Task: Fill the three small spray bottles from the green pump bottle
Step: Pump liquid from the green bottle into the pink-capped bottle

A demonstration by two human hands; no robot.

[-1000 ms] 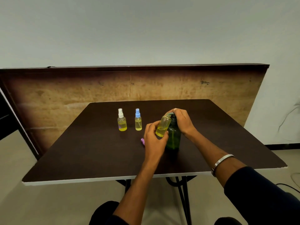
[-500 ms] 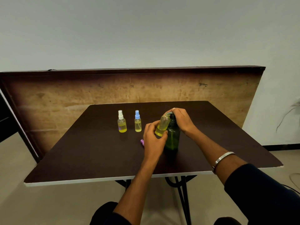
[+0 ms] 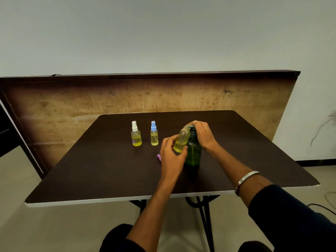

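The left hand point(image 3: 170, 155) grips an uncapped small spray bottle point(image 3: 181, 140), thumb and fingers wrapped round its lower half, tilting its open mouth against the spout of the green pump bottle point(image 3: 193, 153). The right hand point(image 3: 203, 135) is curled over the pump head. The green bottle stands mid-table point(image 3: 91, 175), well back from the near edge. Far left of the hands stand a white-capped bottle point(image 3: 136, 136) and a blue-capped bottle point(image 3: 154, 135), apart. A purple cap point(image 3: 159, 156) lies just left of the left hand.
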